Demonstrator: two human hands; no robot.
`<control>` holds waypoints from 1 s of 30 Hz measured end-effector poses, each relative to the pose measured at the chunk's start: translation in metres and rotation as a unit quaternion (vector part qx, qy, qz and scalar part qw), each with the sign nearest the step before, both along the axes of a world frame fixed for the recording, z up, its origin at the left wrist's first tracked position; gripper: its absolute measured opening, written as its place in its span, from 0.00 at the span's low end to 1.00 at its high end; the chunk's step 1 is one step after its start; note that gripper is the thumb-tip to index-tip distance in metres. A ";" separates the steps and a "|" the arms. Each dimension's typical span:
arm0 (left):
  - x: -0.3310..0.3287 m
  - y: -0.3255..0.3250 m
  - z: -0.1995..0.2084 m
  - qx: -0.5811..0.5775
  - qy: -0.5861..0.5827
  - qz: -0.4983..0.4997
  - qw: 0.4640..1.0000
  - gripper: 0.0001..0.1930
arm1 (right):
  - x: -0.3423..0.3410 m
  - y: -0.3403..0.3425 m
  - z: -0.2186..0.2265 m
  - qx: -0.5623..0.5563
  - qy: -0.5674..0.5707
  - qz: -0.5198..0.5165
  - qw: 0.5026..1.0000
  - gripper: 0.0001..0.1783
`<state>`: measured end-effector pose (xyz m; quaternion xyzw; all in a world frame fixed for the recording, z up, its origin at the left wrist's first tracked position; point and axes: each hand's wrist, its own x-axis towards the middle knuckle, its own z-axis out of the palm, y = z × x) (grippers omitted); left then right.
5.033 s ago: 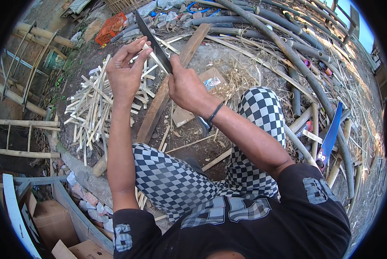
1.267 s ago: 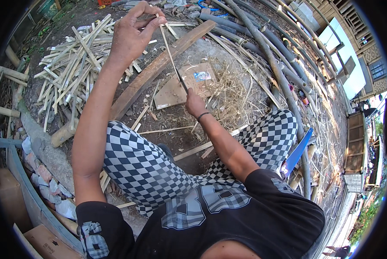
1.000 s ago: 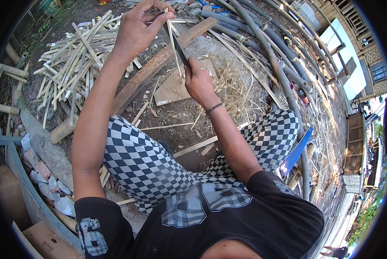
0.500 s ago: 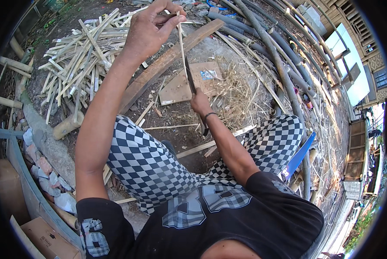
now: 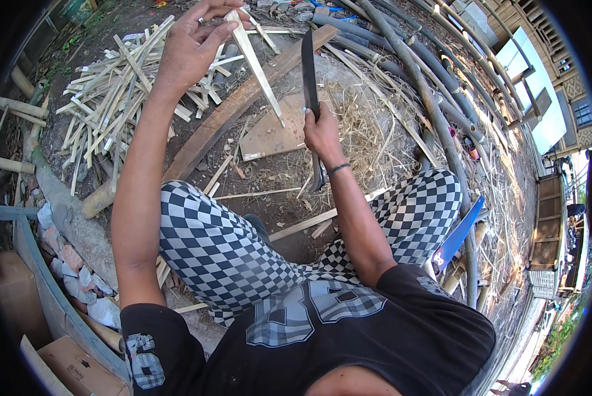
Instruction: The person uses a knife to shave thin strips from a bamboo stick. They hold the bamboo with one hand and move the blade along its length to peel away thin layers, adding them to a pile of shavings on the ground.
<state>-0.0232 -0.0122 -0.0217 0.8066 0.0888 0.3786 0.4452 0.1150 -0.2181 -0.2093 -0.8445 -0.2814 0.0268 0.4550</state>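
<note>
My left hand (image 5: 193, 43) is raised at the top and pinches the upper end of a thin pale bamboo strip (image 5: 259, 66) that slants down to the right. My right hand (image 5: 322, 135) grips the handle of a long dark knife (image 5: 308, 72), blade pointing up, just right of the strip and apart from it. Below them lies a flat piece of board (image 5: 269, 135) on the dirt. I sit with legs in checkered trousers (image 5: 223, 247).
A heap of split bamboo strips (image 5: 111, 112) lies at the left. A long wooden plank (image 5: 236, 109) runs diagonally across the ground. Long bamboo poles (image 5: 434, 105) curve along the right, with shavings (image 5: 368, 125) beside them. Cardboard boxes (image 5: 65, 363) sit at the lower left.
The knife has come off the strip and now stands upright to its right. My left hand still holds the strip's top end; my right hand moved slightly right.
</note>
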 end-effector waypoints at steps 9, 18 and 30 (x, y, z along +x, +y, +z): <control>0.005 -0.001 -0.005 0.026 -0.051 -0.078 0.995 0.12 | -0.028 -0.008 0.072 0.037 0.006 0.041 0.998 0.13; 0.016 -0.031 -0.004 0.020 -0.097 -0.093 0.991 0.09 | -0.071 -0.023 0.159 0.101 -0.049 0.122 0.986 0.11; 0.023 -0.043 -0.007 0.029 -0.141 -0.100 0.984 0.10 | -0.071 -0.012 0.173 0.085 -0.095 0.123 0.984 0.10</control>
